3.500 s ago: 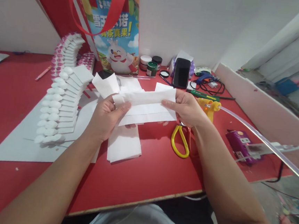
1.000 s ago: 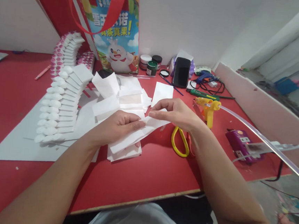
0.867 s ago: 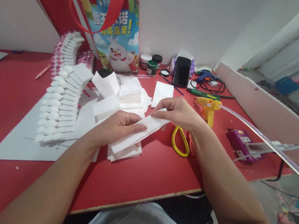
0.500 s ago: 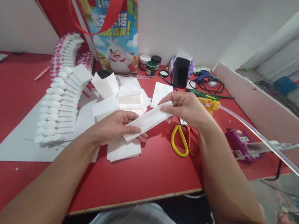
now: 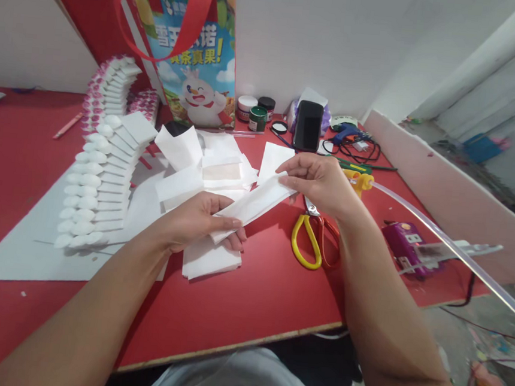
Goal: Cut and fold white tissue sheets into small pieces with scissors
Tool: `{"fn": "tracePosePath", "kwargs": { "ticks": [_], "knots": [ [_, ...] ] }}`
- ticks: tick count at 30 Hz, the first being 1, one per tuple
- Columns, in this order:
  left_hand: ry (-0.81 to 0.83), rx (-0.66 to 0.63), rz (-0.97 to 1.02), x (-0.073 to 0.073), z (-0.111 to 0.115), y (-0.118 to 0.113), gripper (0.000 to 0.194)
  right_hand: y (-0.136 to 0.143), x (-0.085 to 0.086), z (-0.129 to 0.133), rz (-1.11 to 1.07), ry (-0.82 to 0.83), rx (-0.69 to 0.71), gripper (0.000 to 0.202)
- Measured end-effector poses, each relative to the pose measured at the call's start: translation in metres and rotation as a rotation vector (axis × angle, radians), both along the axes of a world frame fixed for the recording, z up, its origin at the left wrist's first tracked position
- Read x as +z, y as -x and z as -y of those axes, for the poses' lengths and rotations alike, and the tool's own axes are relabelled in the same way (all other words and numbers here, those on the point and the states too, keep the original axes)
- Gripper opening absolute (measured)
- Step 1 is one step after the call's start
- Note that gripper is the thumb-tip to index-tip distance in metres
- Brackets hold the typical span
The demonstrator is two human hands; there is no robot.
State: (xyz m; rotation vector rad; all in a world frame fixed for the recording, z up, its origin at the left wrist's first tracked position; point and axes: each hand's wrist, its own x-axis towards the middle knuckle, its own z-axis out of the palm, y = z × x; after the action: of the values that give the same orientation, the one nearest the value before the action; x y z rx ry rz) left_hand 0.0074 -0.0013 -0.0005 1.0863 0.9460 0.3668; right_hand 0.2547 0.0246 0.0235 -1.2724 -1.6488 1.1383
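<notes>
A long folded strip of white paper [image 5: 256, 205] is stretched slantwise between my hands above the red table. My left hand [image 5: 201, 218] grips its lower left end, thumb on top and fingers underneath. At the upper right end, my right hand [image 5: 315, 177] pinches the strip between thumb and fingers. Below my left hand lies a small stack of white paper [image 5: 210, 262]. Loose white sheets [image 5: 182, 150] are heaped just behind, and another white piece [image 5: 275, 158] lies beyond the strip. Scissors [image 5: 307, 242] with yellow and orange handles rest beside my right forearm.
On the left, rows of white-tipped sticks [image 5: 90, 190] stand on a white board [image 5: 21, 256]. A gift bag [image 5: 201, 62] with red handles is at the back, near paint jars [image 5: 257, 118] and a phone [image 5: 308, 125]. A yellow glue gun [image 5: 360, 181] and a purple box [image 5: 408, 245] are at right.
Both hands keep hold of the paper strip, and my right fingers have shifted slightly on its end. The whole view has moved a little, so the table things appear slightly further left.
</notes>
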Motion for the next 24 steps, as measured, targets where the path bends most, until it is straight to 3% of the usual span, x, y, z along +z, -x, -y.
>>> {"fn": "tracePosePath", "kwargs": {
  "ticks": [2, 5, 8, 12, 16, 19, 24],
  "knots": [
    [0.002, 0.028, 0.006, 0.0, -0.001, 0.001, 0.02, -0.002, 0.008, 0.003, 0.143, -0.059, -0.102, 0.008],
    [0.005, 0.116, 0.022, -0.002, -0.002, 0.002, 0.019, -0.005, 0.024, 0.017, 0.617, -0.12, -0.196, 0.008],
    [-0.009, 0.179, 0.047, -0.004, -0.003, 0.003, 0.02, -0.002, 0.03, 0.041, 1.193, 0.003, -0.086, 0.031],
    [-0.024, 0.229, 0.072, -0.004, -0.003, 0.004, 0.019, 0.004, 0.015, 0.072, 1.427, 0.229, 0.018, 0.039],
    [-0.041, 0.257, 0.124, -0.002, -0.003, 0.003, 0.018, -0.003, -0.001, 0.078, 1.379, 0.276, -0.107, 0.039],
    [-0.042, 0.278, 0.166, -0.002, -0.003, 0.003, 0.02, -0.024, -0.006, 0.072, 1.179, 0.33, -0.156, 0.034],
    [-0.035, 0.321, 0.247, -0.004, -0.003, 0.004, 0.02, -0.047, -0.005, 0.074, 0.241, 0.372, -0.083, 0.043]
  ]
}}
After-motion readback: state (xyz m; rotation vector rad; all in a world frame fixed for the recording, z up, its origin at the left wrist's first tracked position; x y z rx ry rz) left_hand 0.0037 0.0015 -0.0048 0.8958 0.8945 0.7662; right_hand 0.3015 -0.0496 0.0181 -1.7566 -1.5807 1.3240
